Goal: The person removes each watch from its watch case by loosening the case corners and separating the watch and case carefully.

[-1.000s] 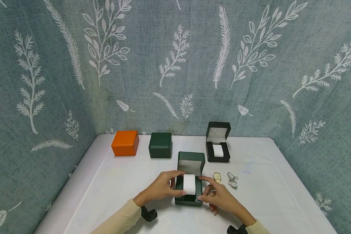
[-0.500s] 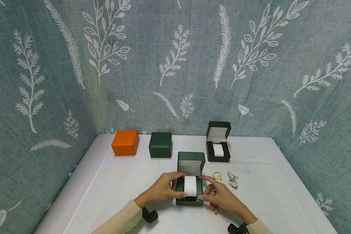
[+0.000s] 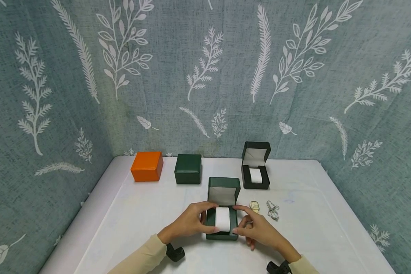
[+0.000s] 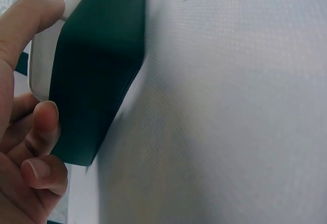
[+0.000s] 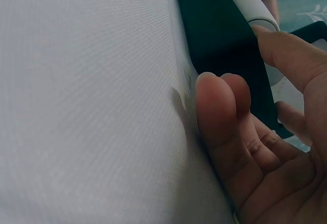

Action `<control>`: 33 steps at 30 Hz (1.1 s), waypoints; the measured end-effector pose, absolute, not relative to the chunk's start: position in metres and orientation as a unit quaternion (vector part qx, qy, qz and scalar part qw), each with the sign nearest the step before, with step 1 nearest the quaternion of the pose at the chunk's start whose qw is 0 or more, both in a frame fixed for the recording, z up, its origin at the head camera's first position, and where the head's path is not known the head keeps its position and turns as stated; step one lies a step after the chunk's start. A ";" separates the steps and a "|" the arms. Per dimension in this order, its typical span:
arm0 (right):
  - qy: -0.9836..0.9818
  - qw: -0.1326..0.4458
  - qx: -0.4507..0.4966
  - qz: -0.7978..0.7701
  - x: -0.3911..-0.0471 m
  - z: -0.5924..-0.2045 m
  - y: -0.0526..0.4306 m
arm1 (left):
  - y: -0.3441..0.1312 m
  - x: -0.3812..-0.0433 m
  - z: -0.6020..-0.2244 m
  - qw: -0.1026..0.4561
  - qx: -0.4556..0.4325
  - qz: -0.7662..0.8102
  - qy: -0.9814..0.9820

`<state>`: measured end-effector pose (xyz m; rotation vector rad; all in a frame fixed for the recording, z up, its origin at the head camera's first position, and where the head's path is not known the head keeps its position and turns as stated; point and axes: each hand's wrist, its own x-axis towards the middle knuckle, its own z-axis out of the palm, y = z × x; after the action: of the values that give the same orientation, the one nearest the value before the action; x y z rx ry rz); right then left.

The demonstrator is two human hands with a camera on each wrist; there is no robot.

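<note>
An open green watch box (image 3: pixel 210 236) stands between my hands, its lid (image 3: pixel 224 183) raised. In its well sits a white watch cushion (image 3: pixel 222 219), whose rounded top and one end also show in the right wrist view. My left hand (image 3: pixel 188 220) pinches the cushion at its left side, thumb near and index finger far; its other fingers lie by the box's outer wall (image 4: pixel 97 81). With thumb and index finger at the right rim, my right hand (image 3: pixel 258 230) holds the box; two of its fingers (image 5: pixel 217 101) stay off the wall. The cushion's underside is hidden.
A gold-toned watch (image 3: pixel 254 206) and a silver watch with a chain-like band (image 3: pixel 273 211) lie right of the box. Behind stand a closed orange box (image 3: pixel 146 167), a closed green box (image 3: pixel 187 169) and an open black watch box (image 3: pixel 256 186) with a white cushion. Patterned cloth walls enclose the white table.
The white cushion has shifted slightly right and sunk a little toward the near side of the green box. Both hands have kept nearly the same places.
</note>
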<state>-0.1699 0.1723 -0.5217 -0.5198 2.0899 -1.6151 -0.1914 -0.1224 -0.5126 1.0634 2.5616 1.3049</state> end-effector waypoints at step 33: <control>0.757 0.227 -0.182 -0.585 -0.169 -0.520 0.172 | -0.123 -0.190 -0.513 0.049 0.343 0.369 0.863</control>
<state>-0.1690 0.1718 -0.5198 -0.5013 2.0851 -1.6116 -0.1897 -0.1229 -0.5131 1.0441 2.6285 1.1238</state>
